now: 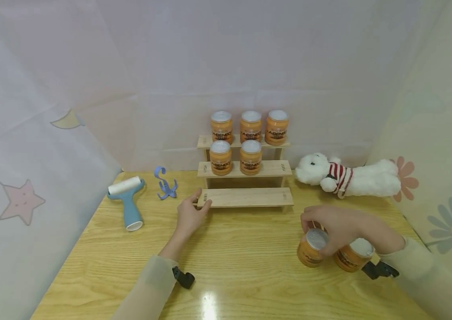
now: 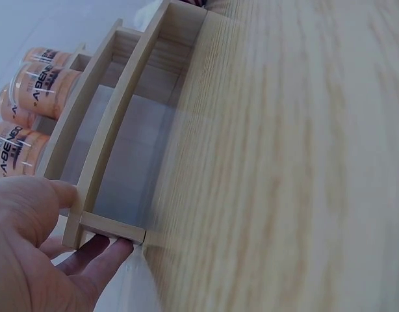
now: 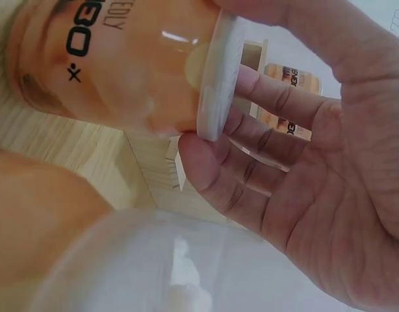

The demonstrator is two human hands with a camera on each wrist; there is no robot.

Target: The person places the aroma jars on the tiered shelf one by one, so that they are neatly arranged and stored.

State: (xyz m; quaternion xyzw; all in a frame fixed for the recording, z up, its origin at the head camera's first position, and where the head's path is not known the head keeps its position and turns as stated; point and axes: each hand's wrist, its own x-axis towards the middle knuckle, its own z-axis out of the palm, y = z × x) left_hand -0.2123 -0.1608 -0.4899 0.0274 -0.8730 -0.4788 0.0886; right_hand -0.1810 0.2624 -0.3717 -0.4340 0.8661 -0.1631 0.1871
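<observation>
My left hand (image 1: 191, 215) pinches the left end of the lowest step of a three-step wooden display rack (image 1: 250, 198); in the left wrist view its thumb lies over the step and its fingers press the end support. At the right, my right hand (image 1: 339, 226) holds an orange can (image 1: 310, 255) with a silver lid by its upper rim. The right wrist view has the fingers curled about that lid (image 3: 220, 71). A second orange can (image 1: 350, 258) stands just beside it, partly under the hand. Three like cans (image 1: 251, 129) stand on the top step, two more (image 1: 220, 160) on the middle one.
Left of the rack lie a blue lint roller (image 1: 131, 209) and a purple hook hanger (image 1: 166, 189). A white plush toy (image 1: 370, 178) in a striped top lies at the right back. Patterned cloth walls (image 1: 226, 58) enclose the wooden table (image 1: 230, 253).
</observation>
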